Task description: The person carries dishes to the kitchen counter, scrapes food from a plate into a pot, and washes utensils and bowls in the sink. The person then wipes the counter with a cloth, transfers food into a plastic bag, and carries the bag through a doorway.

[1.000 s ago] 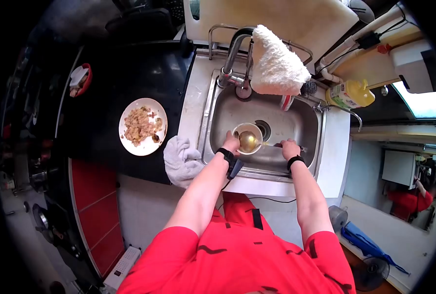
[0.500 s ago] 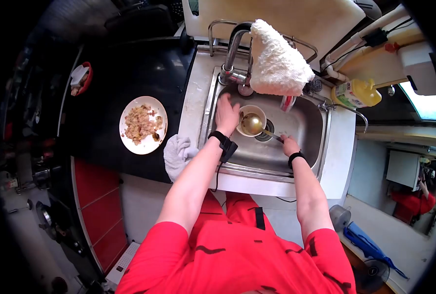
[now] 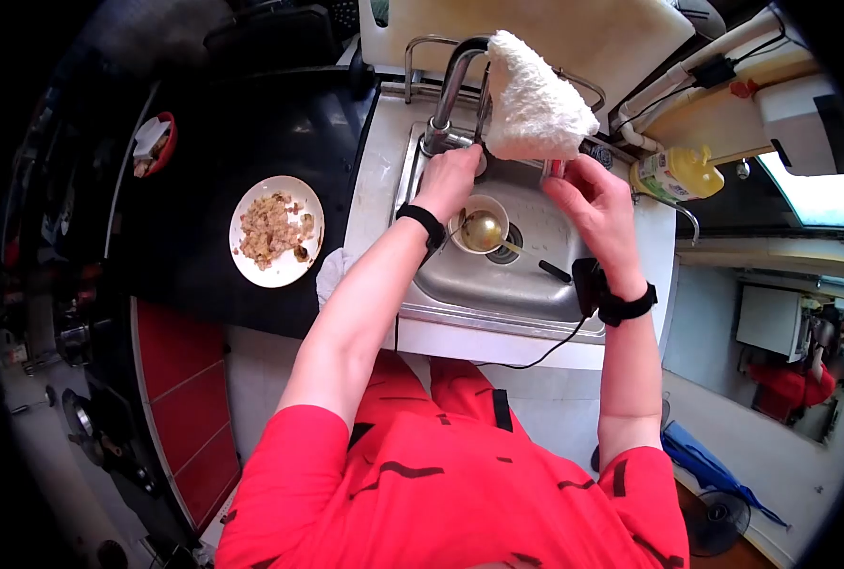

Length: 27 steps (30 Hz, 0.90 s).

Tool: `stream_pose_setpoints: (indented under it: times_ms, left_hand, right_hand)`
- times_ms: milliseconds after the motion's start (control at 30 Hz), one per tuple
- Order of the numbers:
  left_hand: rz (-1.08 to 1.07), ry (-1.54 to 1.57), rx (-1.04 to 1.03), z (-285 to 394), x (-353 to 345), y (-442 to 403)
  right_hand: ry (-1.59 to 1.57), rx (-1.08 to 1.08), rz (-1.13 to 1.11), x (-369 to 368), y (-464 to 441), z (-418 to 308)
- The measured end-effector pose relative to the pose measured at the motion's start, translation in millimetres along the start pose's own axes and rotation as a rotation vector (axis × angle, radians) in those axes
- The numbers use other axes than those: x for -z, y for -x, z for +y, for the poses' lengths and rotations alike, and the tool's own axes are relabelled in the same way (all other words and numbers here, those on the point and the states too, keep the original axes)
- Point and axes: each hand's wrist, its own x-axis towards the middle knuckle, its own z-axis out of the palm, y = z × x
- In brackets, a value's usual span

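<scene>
Over the left rear of the sink (image 3: 441,298), my left hand (image 3: 449,182) is bent, its fingertips beside the base of the faucet (image 3: 449,133). What those fingers hold, if anything, is hidden. My right hand (image 3: 600,209) has its thumb and fingers closed about a small red-and-white piece (image 3: 555,169) below a white fluffy cloth (image 3: 536,104), which hangs at the faucet. Between my hands, a pale bowl (image 3: 500,211) stands in the sink beside the drain. A ladle (image 3: 484,230) rests in it, its black-ended handle pointing to the lower right, untouched.
On the black counter at left lies a white plate (image 3: 299,194) of chopped food scraps. A grey towel (image 3: 331,275) sits at the counter's edge. Behind the sink's right corner stands a yellow bottle (image 3: 673,175). A red bowl (image 3: 166,142) is farther left.
My right hand has let go of the ladle handle and risen to the red-and-white piece. My left hand has moved from beside the bowl up to the faucet base.
</scene>
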Motion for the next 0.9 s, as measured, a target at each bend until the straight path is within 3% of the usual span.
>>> stream_pose_setpoints:
  times_ms: [67, 233, 333, 467, 567, 600, 667, 800, 900]
  left_hand:
    - [0.032, -0.046, -0.001, 5.2, -8.0, 1.9]
    - [-0.016, -0.128, 0.037, 11.5, -12.3, 1.0]
    - [-0.033, -0.076, 0.021, 9.1, -9.5, 0.8]
    - [-0.079, -0.009, 0.076, 18.9, -3.5, 4.4]
    - [0.075, 0.143, -0.003, 23.9, -9.4, 15.9]
    - [-0.005, 0.191, -0.042, 15.6, -22.2, 23.4]
    - [-0.276, 0.026, 0.106, -1.9, -49.6, 35.0]
    - [-0.224, -0.029, 0.203, -38.9, -98.7, 49.8]
    - [-0.415, 0.058, 0.309, -49.0, -114.6, 43.8]
  right_hand:
    - [-0.047, 0.016, -0.040, -3.3, 1.5, -4.3]
    - [0.311, 0.167, 0.100, -6.5, 3.2, -11.2]
    - [0.358, 0.201, 0.131, -8.7, 3.5, -10.1]
    - [0.339, 0.224, 0.210, -14.1, -0.5, -11.4]
    - [0.192, 0.148, 0.261, -14.6, 2.3, -6.1]
    - [0.114, 0.070, 0.241, -14.5, 6.1, 0.0]
    - [0.018, -0.009, 0.221, -14.9, 11.4, 2.7]
    - [0.128, 0.065, 0.209, -14.6, 8.2, 5.1]
    - [0.130, 0.056, 0.187, -12.6, 5.7, 6.3]
